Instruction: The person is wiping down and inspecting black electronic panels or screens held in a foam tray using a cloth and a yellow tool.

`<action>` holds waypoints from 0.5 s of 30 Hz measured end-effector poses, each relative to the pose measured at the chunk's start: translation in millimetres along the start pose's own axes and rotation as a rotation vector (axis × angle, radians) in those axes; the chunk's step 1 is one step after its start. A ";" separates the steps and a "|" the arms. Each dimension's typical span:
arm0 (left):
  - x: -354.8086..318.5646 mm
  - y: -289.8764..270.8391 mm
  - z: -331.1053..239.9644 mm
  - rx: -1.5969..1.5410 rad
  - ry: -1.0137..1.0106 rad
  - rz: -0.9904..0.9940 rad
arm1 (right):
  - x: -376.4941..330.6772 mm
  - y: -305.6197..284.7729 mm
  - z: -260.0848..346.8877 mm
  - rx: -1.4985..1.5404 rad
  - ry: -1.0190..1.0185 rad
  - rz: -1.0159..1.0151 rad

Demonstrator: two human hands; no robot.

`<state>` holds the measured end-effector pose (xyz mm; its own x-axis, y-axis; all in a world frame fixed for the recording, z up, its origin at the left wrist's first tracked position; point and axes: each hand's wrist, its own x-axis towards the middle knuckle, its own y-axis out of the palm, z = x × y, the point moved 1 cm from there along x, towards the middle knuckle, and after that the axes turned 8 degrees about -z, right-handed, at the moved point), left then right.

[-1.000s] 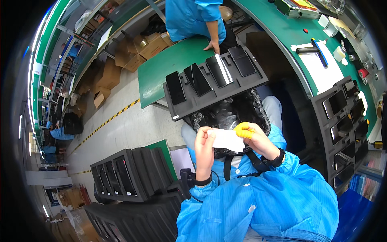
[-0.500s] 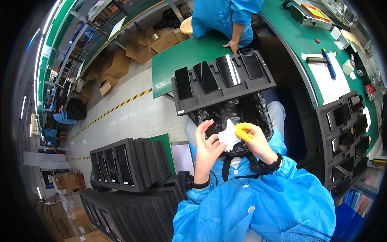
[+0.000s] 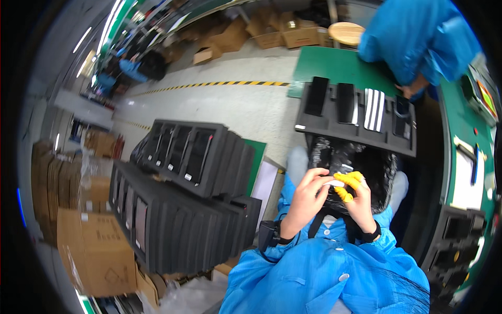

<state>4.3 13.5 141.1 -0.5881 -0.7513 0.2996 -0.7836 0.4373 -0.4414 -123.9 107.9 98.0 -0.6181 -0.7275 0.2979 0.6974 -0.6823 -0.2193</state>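
Here the person's blue smock sleeves (image 3: 334,272) fill the lower edge, and both hands meet just above them over the lap. The left hand (image 3: 306,201) has its fingers curled together, their tips pinching a small white piece (image 3: 337,183) that is too small to identify. The right hand (image 3: 362,201) wears yellow finger cots (image 3: 349,180) on its fingertips, which close on the same white piece from the other side, so it sits between the two sets of fingertips. Directly behind the hands lies a crumpled black plastic bag (image 3: 366,162). To the left stand stacked black foam trays (image 3: 178,209) with slots holding dark flat devices, beside cardboard boxes (image 3: 94,251). Beyond the bag a black foam tray (image 3: 355,128) rests at the edge of a green table (image 3: 334,65), holding dark phone-like slabs. Farther back a grey floor (image 3: 230,110) carries a yellow-black striped line (image 3: 219,83), and another person in blue (image 3: 418,36) leans on the table.
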 end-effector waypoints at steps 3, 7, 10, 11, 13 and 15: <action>-9.6 -9.2 14.3 0.069 0.033 -0.058 | 2.6 11.7 -7.2 -0.015 0.012 0.063; -22.2 -30.3 18.3 0.106 -0.037 -0.094 | 8.8 30.2 -10.0 0.331 0.168 0.243; -26.5 -43.1 25.6 0.072 -0.087 -0.086 | 14.9 45.5 -6.8 0.588 0.404 0.439; -29.1 -47.5 29.3 0.073 -0.096 -0.098 | 13.7 51.7 -8.1 0.586 0.407 0.454; -34.3 -53.4 37.5 0.070 -0.135 -0.085 | 9.8 63.7 -17.7 0.517 0.451 0.438; -41.0 -56.3 44.0 0.047 -0.177 -0.100 | 5.5 75.4 -25.0 0.561 0.491 0.450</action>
<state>81.4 -2.1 116.5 -0.4600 -0.8668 0.1925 -0.8239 0.3357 -0.4567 -83.7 50.6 59.9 -0.2373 -0.9565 -0.1699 0.9090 -0.2803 0.3084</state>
